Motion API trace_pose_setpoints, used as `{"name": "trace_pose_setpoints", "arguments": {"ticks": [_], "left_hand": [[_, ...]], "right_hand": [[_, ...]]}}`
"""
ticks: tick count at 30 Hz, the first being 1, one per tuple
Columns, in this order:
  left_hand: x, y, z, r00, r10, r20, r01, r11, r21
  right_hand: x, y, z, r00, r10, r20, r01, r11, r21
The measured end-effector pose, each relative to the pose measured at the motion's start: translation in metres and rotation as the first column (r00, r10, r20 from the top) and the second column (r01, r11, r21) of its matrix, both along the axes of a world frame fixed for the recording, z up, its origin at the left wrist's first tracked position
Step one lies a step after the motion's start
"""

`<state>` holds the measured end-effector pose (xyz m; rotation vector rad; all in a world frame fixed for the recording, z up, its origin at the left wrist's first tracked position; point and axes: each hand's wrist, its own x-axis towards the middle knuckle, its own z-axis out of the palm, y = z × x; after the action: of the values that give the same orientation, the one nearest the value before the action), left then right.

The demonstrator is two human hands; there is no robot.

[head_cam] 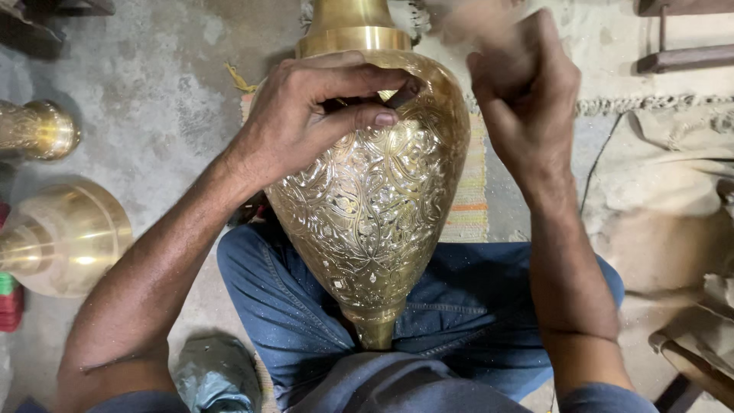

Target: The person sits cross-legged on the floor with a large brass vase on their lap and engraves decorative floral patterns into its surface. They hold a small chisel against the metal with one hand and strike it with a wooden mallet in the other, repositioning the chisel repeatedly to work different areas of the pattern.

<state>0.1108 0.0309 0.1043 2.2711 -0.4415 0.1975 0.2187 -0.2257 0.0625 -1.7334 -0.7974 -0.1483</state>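
So the engraved brass vase lies across the lap, narrow foot toward the body, neck pointing away, long axis running straight up the frame. The left hand sits on its shoulder, fingers pinched shut on a small dark tool, mostly hidden under them. Right hand is a raised fist just beside the vase, blurry, so can't tell what's in it.

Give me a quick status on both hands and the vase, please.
Left hand pinching a thin dark tool against the engraved brass vase. Right hand raised, fisted, blurred; contents unclear. Vase lying across the lap. Nothing in the way.
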Motion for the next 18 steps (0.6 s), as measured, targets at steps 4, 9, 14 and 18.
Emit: {"name": "trace_pose_setpoints", "arguments": {"ticks": [4, 9, 14, 18], "left_hand": [[-0.005, 0.001, -0.001, 1.000, 0.022, 0.021, -0.022, 1.000, 0.017], [-0.013, -0.005, -0.007, 0.991, 0.129, 0.043, -0.131, 0.990, 0.049], [-0.016, -0.007, -0.006, 0.979, 0.162, 0.122, -0.169, 0.984, 0.051], [-0.018, -0.010, -0.008, 0.967, 0.201, 0.158, -0.223, 0.964, 0.142]], "right_hand": [[-0.004, -0.004, -0.003, 0.935, -0.009, 0.355, 0.098, 0.967, -0.234], [-0.012, -0.009, -0.002, 0.999, 0.020, 0.025, -0.016, 0.985, -0.172], [-0.025, -0.015, 0.006, 0.970, -0.181, 0.163, 0.226, 0.920, -0.321], [-0.034, -0.023, 0.007, 0.807, -0.116, 0.580, 0.420, 0.803, -0.424]]}}
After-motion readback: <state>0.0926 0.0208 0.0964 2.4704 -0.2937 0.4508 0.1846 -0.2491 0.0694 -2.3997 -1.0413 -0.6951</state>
